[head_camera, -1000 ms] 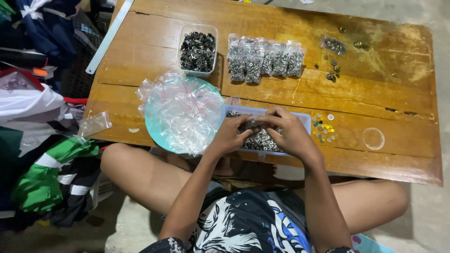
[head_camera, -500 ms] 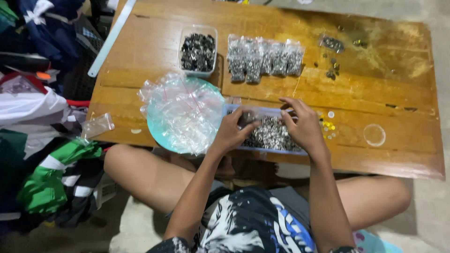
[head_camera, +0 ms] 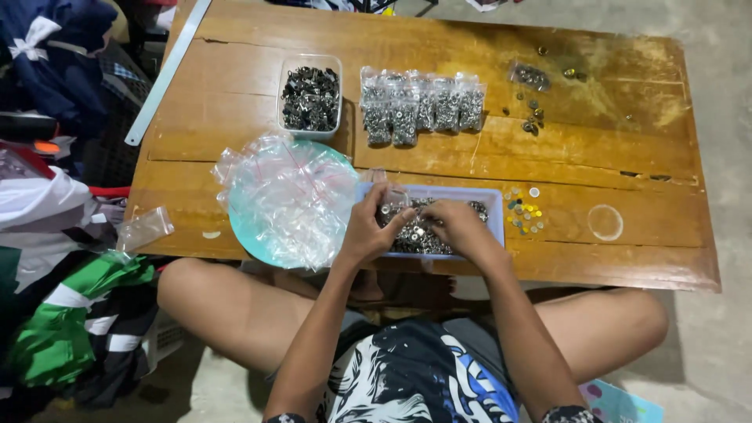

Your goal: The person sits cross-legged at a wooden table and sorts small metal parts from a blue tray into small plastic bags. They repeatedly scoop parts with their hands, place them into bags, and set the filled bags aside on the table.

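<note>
- Left hand (head_camera: 368,231) pinches a small clear bag (head_camera: 394,197) at its mouth, over the left end of the tray (head_camera: 495,205), which sits at the near edge of the worktop (head_camera: 235,102).
- Right hand (head_camera: 458,227) is curled, fingertips down among the small metal pieces (head_camera: 419,235) in the tray; cannot tell whether it grips any.
- Risk: bag mouth is narrow and held by one hand only; pieces fed in could miss and scatter, or roll off the near edge onto the lap.
- Risk: heap of empty bags (head_camera: 286,196) on the round teal plate (head_camera: 249,241) touches the left forearm; a nudge could slide bags off the near edge.
- Loose coloured studs (head_camera: 523,211) lie just right of the tray and could get mixed in.
- Farther back: tub of dark parts (head_camera: 311,98), row of filled bags (head_camera: 423,106).
- Versus half a second ago: both hands have closed toward the tray's left end; the right hand was farther right.
</note>
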